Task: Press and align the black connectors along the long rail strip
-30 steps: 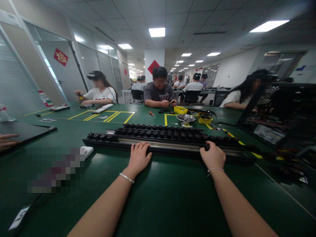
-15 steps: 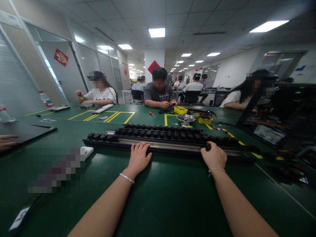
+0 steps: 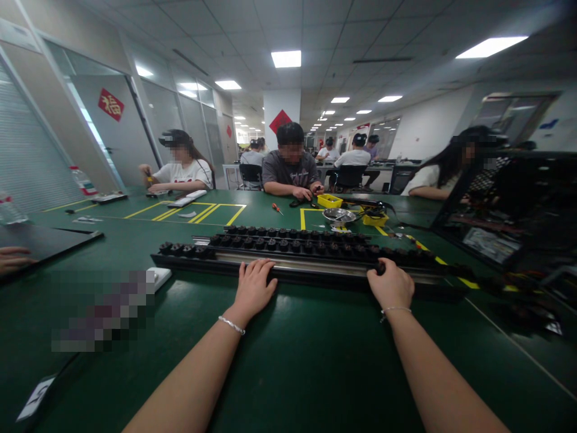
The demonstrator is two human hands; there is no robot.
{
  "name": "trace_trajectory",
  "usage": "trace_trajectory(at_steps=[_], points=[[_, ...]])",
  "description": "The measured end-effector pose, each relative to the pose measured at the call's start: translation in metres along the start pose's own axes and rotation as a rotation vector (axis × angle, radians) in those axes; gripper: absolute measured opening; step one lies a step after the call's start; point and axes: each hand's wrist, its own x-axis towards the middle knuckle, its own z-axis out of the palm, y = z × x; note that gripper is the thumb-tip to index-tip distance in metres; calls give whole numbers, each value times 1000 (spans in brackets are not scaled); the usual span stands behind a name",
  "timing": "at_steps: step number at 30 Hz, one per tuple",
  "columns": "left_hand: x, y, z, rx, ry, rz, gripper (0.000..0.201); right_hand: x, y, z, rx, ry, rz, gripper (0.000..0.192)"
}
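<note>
A long black track socket rail (image 3: 315,278) with a silvery channel lies across the table in front of me. My left hand (image 3: 253,288) rests on its front edge, fingers stretched over the top and thumb apart. Farther right, my right hand (image 3: 393,285) is curled round a small black round socket module (image 3: 381,268) at the rail, its lower part hidden by the fingers. Several similar black modules (image 3: 180,249) sit at the rail's left end. Right behind are more rails carrying rows of black modules (image 3: 295,245).
On the green table (image 3: 288,373) lie a white power strip (image 3: 160,278), an orange screwdriver (image 3: 276,208), a metal bowl (image 3: 339,216) and a yellow bin (image 3: 330,201). A dark rack (image 3: 505,204) stands right. Co-workers sit around; another person's hand (image 3: 15,258) shows left.
My two hands and the rail keep their places. Across the table, the co-worker's hands have shifted slightly.
</note>
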Motion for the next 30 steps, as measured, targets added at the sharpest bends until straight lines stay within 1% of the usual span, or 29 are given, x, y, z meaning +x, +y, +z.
trace_trajectory(at_steps=[14,21,30], points=[[0,2,-2,3,-9,-2,38,2,5,1,12,32,21,46],[0,2,-1,1,-3,-3,38,1,13,5,-42,62,-6,45],[0,1,-1,3,-5,2,38,3,19,5,-47,10,-7,50]])
